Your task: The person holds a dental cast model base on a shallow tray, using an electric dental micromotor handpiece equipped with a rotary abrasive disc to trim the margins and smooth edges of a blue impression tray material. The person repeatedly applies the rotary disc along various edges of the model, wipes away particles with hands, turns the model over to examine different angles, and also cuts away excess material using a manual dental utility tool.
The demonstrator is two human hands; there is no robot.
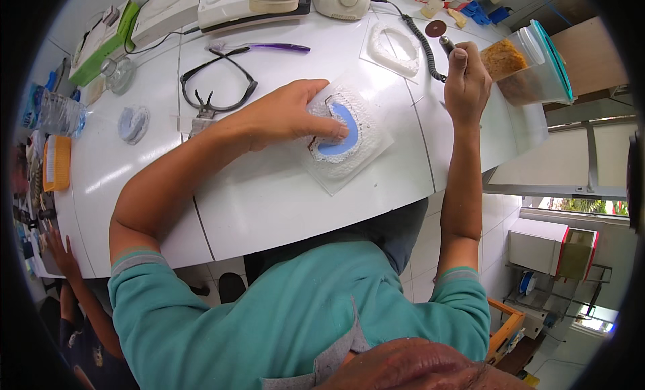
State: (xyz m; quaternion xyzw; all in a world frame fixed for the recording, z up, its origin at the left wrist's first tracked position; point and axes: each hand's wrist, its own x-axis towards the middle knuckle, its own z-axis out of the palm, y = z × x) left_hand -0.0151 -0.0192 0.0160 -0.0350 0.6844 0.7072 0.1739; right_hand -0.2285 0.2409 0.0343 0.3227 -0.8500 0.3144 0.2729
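Black-framed safety glasses [218, 81] lie on the white worktable [269, 202], left of centre. Left hand [285, 114], fingers flat, presses down the clear plastic sheet moulded over a white dental cast with blue base [342, 131]. Right hand [467, 81], fist closed, grips a rotary handpiece with cutting disc [440, 34]; clear container of orange granules [527, 61] just beside.

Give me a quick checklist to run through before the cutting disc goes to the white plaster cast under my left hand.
1. Left hand pressing on the white plaster cast with blue arch: ok.
2. Right hand gripping the rotary handpiece with round cutting disc: ok.
3. Disc held away from the cast: ok.
4. Black-framed safety glasses worn: cannot tell; a pair lies on the white table.
5. Coiled black cord free of the cast: ok.
6. Disc spinning: cannot tell.
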